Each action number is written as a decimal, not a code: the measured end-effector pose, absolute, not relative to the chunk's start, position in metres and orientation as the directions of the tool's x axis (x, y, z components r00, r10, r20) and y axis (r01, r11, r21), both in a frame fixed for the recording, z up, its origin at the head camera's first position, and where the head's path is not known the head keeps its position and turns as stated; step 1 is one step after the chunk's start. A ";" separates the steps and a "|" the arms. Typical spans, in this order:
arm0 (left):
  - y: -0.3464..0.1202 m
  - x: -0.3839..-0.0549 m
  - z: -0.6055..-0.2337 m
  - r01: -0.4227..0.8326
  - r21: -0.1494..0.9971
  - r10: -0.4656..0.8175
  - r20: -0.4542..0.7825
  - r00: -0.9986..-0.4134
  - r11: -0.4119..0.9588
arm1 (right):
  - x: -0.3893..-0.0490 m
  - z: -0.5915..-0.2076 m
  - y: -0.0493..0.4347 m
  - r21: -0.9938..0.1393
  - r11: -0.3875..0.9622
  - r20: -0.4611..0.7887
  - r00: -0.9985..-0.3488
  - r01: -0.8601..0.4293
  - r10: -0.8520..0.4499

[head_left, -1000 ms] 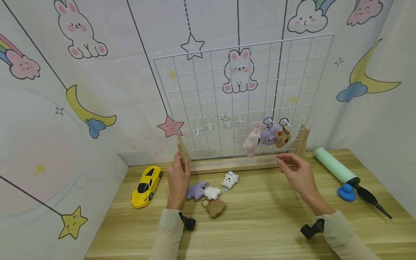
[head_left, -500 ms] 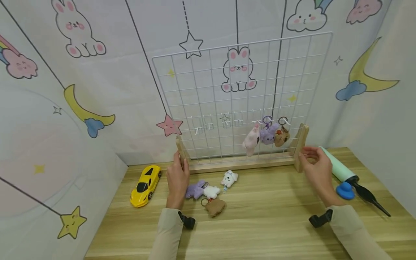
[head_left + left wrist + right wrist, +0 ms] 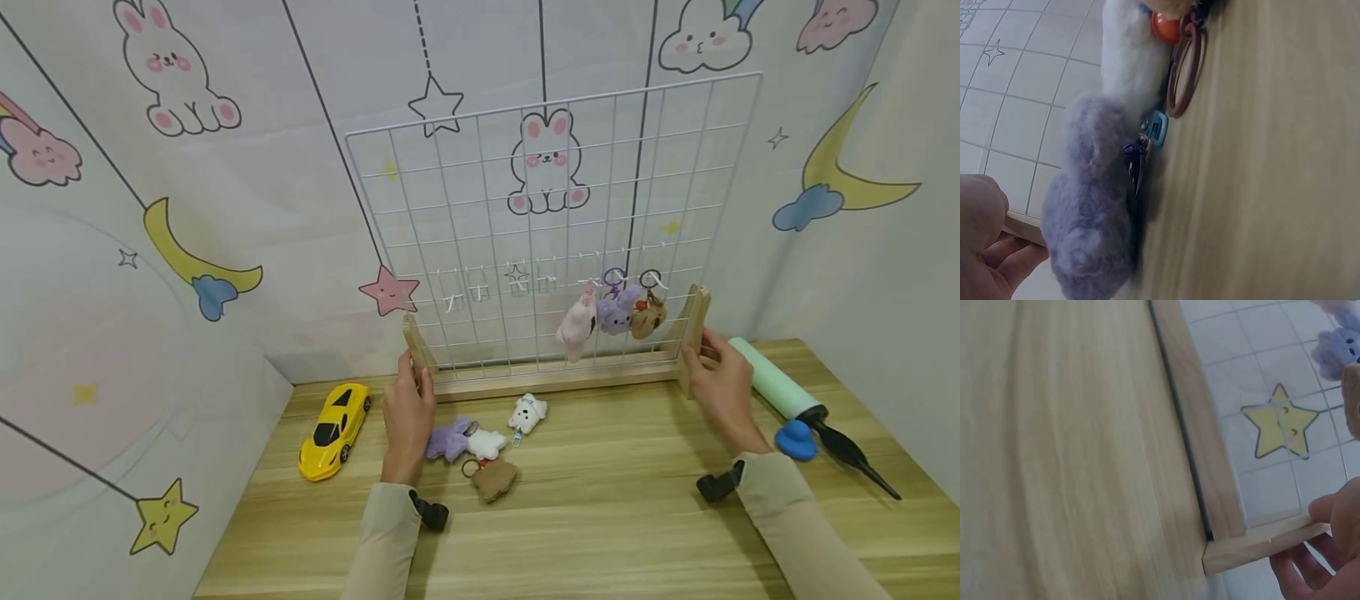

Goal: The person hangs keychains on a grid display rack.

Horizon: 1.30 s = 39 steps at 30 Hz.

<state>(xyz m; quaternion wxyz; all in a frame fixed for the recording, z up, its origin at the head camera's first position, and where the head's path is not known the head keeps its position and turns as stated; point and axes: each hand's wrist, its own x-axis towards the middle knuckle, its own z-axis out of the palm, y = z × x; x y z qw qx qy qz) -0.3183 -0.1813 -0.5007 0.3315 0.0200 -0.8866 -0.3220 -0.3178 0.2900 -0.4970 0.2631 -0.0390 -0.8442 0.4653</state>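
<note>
A white wire grid rack (image 3: 555, 104) stands upright in a wooden base (image 3: 555, 380). My left hand (image 3: 407, 421) grips its left wooden end post (image 3: 416, 340). At the other side my right hand (image 3: 722, 387) holds the right end post (image 3: 696, 321), thumb on one face and fingers behind in the right wrist view. From hooks hang a pink-and-white plush keychain (image 3: 578, 323), a purple one (image 3: 617, 313) and a brown one (image 3: 647, 318). Beside my left hand lie a purple plush keychain (image 3: 447, 442), a white one (image 3: 487, 444), a white dog-like one (image 3: 529, 412) and a brown one (image 3: 495, 481).
A yellow toy car (image 3: 334, 432) is at the table's left. Right of my right hand lie a mint-green tube (image 3: 776, 379) with a black handle (image 3: 855, 458) and a small blue hat-shaped object (image 3: 797, 440). A patterned backdrop rises behind the rack.
My right hand has moved right from in front of the base to the right end post and now holds it. My left hand has stayed on the left post.
</note>
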 end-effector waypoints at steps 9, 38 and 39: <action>-0.184 -0.318 -0.493 0.204 0.704 -0.273 0.502 -0.821 0.680 | -0.317 -0.501 0.292 -0.764 0.618 0.446 -0.844 -0.187 0.297; -0.084 -0.261 -0.503 0.301 0.308 0.182 0.362 -0.914 0.902 | -0.316 -0.504 0.292 -0.774 0.583 0.483 -0.827 -0.247 0.290; -0.084 -0.262 -0.504 0.298 0.309 0.178 0.362 -0.915 0.903 | -0.316 -0.503 0.292 -0.776 0.581 0.480 -0.828 -0.246 0.290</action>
